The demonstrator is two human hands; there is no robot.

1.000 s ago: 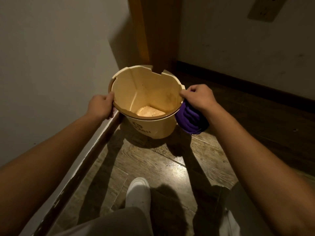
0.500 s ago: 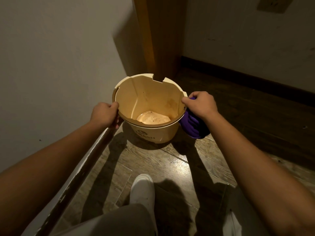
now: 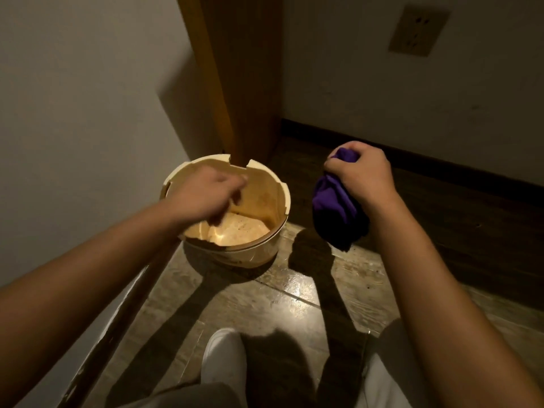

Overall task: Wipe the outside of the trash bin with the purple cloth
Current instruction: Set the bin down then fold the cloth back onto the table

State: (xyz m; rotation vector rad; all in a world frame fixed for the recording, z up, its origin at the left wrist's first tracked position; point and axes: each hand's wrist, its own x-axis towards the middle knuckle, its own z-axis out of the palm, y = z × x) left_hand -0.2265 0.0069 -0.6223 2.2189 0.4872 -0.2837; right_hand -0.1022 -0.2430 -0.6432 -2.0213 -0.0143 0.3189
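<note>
The cream trash bin (image 3: 266,248) stands upright on the wooden floor in the corner, its inside stained and bare. My left hand (image 3: 203,194) hovers over the bin's opening, blurred, fingers loosely curled and holding nothing. My right hand (image 3: 365,176) is raised to the right of the bin, apart from it, and grips the bunched purple cloth (image 3: 335,207), which hangs down below the fist.
A white wall (image 3: 88,113) with a baseboard runs along the left, right beside the bin. A wooden door frame (image 3: 235,83) rises behind the bin. Dark skirting (image 3: 441,169) lines the back wall. My white shoe (image 3: 225,357) is on the floor near the bottom.
Both hands let go of the bin's rim, and the bin now rests on the floor. My left hand moved over the opening; my right hand lifted away to the right with the cloth.
</note>
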